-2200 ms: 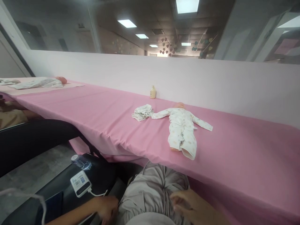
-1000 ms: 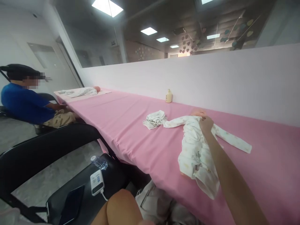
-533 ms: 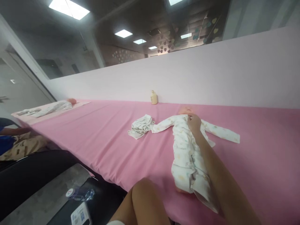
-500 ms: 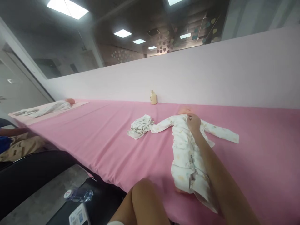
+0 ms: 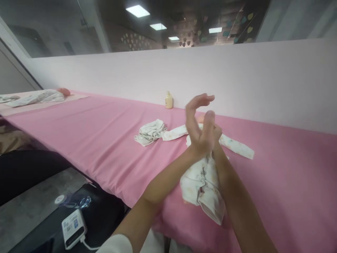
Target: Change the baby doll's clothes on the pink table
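A baby doll (image 5: 200, 119) lies on its back in a white patterned baby gown (image 5: 193, 186), its sleeves spread to both sides. My left hand (image 5: 198, 130) is raised over the gown's chest, fingers apart and curved, holding nothing. Behind it, my right hand (image 5: 217, 133) is closed at the gown's neckline, pinching the cloth; its fingertips are partly hidden by my left hand. Most of the doll's head and the upper gown are covered by my hands. Beside the left sleeve lies a crumpled white cloth (image 5: 151, 132).
A cream pump bottle (image 5: 169, 100) stands against the wall on the pink-covered table (image 5: 110, 140). At the far left lies another doll (image 5: 64, 91) under white cloth. A black chair at lower left holds a plastic bottle (image 5: 71, 201) and a white device (image 5: 74, 228) with a cable.
My left hand has come into view and risen over the doll's chest. My right hand stays at the neckline. The view has shifted, and the person at far left is less visible.
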A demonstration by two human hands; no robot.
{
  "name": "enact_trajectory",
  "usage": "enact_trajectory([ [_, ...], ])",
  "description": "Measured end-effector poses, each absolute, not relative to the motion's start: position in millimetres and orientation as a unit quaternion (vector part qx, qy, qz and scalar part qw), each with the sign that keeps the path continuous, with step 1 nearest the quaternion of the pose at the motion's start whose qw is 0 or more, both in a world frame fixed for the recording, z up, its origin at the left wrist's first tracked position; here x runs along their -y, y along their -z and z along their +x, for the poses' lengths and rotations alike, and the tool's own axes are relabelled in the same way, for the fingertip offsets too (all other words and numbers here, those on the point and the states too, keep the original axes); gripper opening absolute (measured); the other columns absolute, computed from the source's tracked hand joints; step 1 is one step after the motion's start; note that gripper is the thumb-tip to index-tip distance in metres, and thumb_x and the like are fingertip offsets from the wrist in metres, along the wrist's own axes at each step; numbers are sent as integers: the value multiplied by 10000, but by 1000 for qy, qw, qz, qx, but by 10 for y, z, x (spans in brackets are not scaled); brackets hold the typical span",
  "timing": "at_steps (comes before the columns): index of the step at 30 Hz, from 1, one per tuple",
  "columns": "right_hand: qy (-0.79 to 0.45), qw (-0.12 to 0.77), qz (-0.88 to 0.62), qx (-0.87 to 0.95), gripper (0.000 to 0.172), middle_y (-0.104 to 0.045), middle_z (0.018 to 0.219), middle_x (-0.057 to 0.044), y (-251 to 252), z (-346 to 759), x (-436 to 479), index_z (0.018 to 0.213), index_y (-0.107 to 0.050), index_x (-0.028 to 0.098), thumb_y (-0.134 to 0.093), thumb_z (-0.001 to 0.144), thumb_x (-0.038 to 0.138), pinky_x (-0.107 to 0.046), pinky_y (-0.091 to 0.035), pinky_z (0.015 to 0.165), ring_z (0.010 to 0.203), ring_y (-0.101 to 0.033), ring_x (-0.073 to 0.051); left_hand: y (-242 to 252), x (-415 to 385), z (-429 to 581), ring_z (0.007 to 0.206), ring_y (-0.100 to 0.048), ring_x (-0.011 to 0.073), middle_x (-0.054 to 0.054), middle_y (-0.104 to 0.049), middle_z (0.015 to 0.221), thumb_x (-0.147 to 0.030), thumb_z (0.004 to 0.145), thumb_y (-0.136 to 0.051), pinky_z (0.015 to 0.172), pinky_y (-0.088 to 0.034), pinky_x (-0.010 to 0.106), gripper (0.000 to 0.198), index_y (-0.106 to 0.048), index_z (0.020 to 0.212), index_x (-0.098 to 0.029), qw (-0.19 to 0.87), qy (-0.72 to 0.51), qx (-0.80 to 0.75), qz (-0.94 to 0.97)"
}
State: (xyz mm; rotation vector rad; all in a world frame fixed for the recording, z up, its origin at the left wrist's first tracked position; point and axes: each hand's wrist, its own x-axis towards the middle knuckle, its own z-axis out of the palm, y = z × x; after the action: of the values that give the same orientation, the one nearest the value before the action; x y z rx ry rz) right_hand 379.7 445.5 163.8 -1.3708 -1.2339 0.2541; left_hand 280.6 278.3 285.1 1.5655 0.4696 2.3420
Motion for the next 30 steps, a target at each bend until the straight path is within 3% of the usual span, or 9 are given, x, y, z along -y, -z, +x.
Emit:
enact_trajectory([
  [2, -129, 591, -602, 521, 285, -648, 709, -71, -1658, 3838, -4474, 813, -675, 113, -490, 713, 305, -293, -461, 674, 702, -585, -197, -2693, -3222, 2874, 1175, -529, 194, 60, -583, 1179, -487, 945, -389, 1032, -405, 387, 345, -505, 1152, -237, 153, -752, -264, 585],
  [5, -152, 577, -612, 519, 251, -639, 660, -64, -1689, 3867, -4509, 749, -678, 109, -522, 668, 289, -298, -460, 665, 657, -578, -196, -2287, -3703, 2892, 1184, -540, 208, 120, -585, 1248, -382, 943, -423, 1038, -397, 349, 348, -510, 1183, -145, 207, -567, -434, 669],
  [10, -157, 561, -620, 526, 200, -646, 694, -65, -1697, 3803, -4530, 752, -676, 137, -552, 620, 224, -325, -452, 719, 663, -575, -203, -1861, -3973, 2854, 1088, -606, 199, 81, -659, 1154, -330, 949, -390, 949, -445, 303, 384, -489, 1274, -152, 116, -336, -613, 705],
  [14, -136, 567, -621, 525, 171, -655, 792, -78, -1675, 3754, -4502, 766, -642, 152, -520, 662, 212, -331, -437, 776, 753, -575, -210, -1852, -4148, 2879, 1081, -606, 211, 76, -653, 1157, -280, 962, -325, 937, -439, 325, 343, -577, 1174, -185, 70, -319, -642, 694],
  [19, -130, 584, -607, 523, 159, -658, 842, -79, -1660, 3764, -4458, 803, -608, 151, -498, 723, 234, -312, -431, 777, 755, -575, -191, -1899, -4356, 2964, 954, -641, 243, 98, -654, 1077, -274, 957, -339, 812, -466, 348, 306, -605, 1070, -174, 33, -283, -645, 709],
  [30, -109, 603, -607, 505, 93, -652, 781, -70, -1652, 3686, -4371, 751, -567, 167, -502, 722, 226, -307, -441, 774, 727, -582, -189, -1822, -4249, 2913, 960, -618, 195, 66, -556, 1190, -322, 991, -277, 678, -426, 293, 302, -519, 1124, -202, 4, -289, -622, 728],
])
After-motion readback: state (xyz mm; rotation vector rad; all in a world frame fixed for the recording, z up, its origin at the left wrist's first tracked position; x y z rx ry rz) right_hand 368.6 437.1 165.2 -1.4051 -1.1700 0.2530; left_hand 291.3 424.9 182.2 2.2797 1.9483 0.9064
